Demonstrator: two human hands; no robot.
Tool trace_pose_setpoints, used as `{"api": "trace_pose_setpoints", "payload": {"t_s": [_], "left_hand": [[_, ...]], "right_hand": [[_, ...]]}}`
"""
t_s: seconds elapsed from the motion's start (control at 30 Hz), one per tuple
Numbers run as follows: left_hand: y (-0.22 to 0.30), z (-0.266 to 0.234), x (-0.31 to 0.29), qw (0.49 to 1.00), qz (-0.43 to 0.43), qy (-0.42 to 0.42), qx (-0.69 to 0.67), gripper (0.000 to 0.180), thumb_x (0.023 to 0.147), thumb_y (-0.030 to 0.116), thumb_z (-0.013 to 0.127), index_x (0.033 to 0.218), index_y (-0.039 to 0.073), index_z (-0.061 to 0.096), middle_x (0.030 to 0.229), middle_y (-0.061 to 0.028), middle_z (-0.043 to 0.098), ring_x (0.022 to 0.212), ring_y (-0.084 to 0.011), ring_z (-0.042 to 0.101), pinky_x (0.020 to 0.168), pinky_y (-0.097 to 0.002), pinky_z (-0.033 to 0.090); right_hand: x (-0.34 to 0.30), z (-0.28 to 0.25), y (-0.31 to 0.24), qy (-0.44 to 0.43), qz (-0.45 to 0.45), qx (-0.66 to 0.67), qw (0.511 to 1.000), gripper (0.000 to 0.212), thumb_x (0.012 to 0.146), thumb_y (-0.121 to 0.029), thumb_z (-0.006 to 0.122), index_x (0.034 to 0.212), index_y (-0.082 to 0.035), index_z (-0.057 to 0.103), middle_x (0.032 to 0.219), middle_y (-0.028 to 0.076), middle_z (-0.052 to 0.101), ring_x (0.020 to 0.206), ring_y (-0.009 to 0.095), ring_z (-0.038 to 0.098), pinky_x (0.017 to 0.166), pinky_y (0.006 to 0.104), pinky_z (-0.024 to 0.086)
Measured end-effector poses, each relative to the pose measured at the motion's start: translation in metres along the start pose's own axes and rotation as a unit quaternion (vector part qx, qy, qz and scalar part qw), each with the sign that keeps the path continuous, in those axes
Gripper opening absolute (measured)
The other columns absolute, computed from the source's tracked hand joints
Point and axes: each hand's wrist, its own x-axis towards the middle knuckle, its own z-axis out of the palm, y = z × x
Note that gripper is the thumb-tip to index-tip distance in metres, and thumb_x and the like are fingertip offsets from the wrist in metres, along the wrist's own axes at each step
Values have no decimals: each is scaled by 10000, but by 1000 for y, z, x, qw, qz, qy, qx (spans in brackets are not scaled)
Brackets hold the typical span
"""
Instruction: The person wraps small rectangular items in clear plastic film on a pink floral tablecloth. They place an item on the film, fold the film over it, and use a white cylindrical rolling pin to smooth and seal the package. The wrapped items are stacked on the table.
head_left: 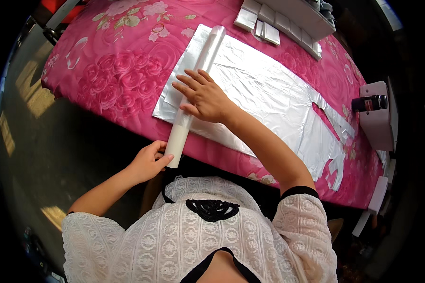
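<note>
A roll of clear plastic film (207,56) on a pale core lies slantwise across the left part of a stack of silvery-white plastic bags (264,89). The near end of the roll juts past the table's front edge. There my left hand (150,160) grips it, thumb on top and fingers at its side. My right hand (202,96) rests on the middle of the roll with its fingers spread, palm down. The bags lie flat, and their cut-out handles point right. What lies under my right palm is hidden.
A pink rose-patterned cloth (111,87) covers the table. Small white packets (270,33) line a white box (302,16) at the back. On the right stands another white box (378,118) beside a dark bottle (369,103).
</note>
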Motion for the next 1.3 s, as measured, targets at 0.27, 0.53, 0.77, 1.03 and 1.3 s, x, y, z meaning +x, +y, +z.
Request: {"api": "trace_pose_setpoints", "payload": {"t_s": [0.27, 0.53, 0.77, 1.03, 1.3], "left_hand": [[-7, 7, 10, 991, -55, -3, -119, 315, 743, 175, 693, 941, 34, 492, 758, -31, 553, 613, -105, 557, 507, -227, 424], [-2, 66, 18, 844, 43, -403, -350, 439, 675, 292, 726, 936, 18, 506, 729, -69, 560, 631, -168, 582, 643, -309, 495], [80, 120, 28, 985, 117, -113, 50, 423, 739, 245, 682, 1033, 1, 501, 836, -73, 572, 750, -163, 594, 731, -313, 499], [85, 149, 25, 974, 14, -189, -127, 455, 715, 247, 719, 1031, 12, 490, 819, -60, 561, 717, -139, 581, 631, -325, 522], [71, 149, 44, 936, 13, -319, -146, 731, 678, 434, 730, 1175, -6, 424, 958, -108, 567, 798, -175, 590, 657, -325, 524]], "right_hand": [[28, 35, -49, 247, 255, 160, 921, 783, 779, -178, 553, 1404, -22, 109, 1416, 245, 172, 1326, 371, 164, 1083, 428, 151], [-46, -62, -50, 324, 245, 794, 453, 689, 746, -286, 676, 1251, 1, 307, 926, 90, 545, 827, 163, 568, 786, 337, 506], [-98, -116, -30, 395, 392, 606, 568, 500, 735, -263, 680, 1073, 1, 424, 856, 93, 543, 779, 168, 579, 676, 320, 504], [-131, -111, -34, 409, 362, 637, 543, 585, 723, -245, 691, 1126, 46, 383, 923, 121, 527, 839, 194, 578, 709, 325, 506], [-144, -99, -39, 414, 373, 666, 496, 489, 736, -194, 668, 1086, 18, 400, 885, 104, 517, 775, 171, 577, 698, 322, 505]]}}
